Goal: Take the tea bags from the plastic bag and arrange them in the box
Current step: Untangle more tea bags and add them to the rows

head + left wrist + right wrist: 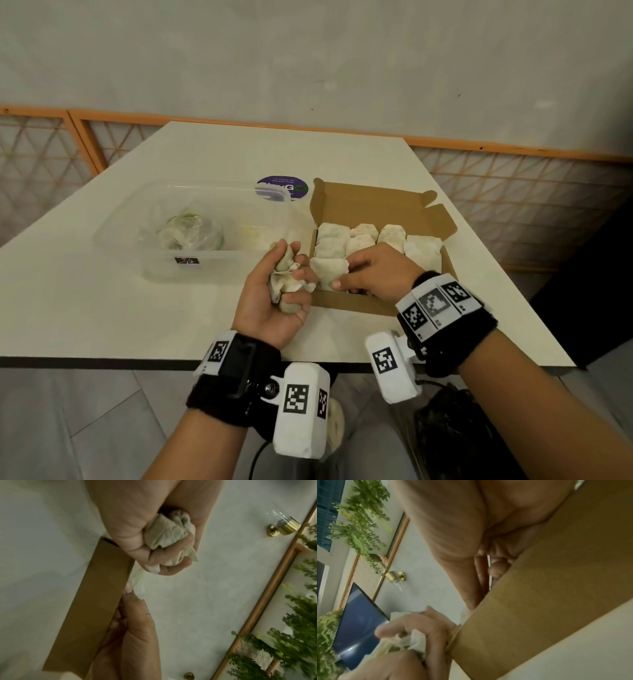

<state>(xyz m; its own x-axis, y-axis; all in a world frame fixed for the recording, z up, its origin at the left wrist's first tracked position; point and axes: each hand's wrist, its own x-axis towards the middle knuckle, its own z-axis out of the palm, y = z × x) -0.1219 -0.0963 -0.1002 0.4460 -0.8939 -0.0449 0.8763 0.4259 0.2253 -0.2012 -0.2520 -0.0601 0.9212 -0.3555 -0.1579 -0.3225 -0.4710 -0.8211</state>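
Observation:
My left hand [291, 279] hovers just left of the open cardboard box [359, 303] and grips a crumpled bunch of tea bags [286, 284]; the wrist view shows them squeezed in the fist [164, 536]. My right hand [346, 274] reaches into the box's front-left corner and pinches a flat tea bag [329, 274] between thumb and fingers. Several tea bags [363, 240] lie in rows farther back in the box. The clear plastic bag [186, 229] sits crumpled inside a transparent tub [154, 270] on the left.
The white table's front edge [137, 359] runs just below my wrists. A purple round sticker [282, 186] lies behind the tub. The box's lid flap [376, 202] stands open at the back. A dark bag [445, 428] rests on the floor.

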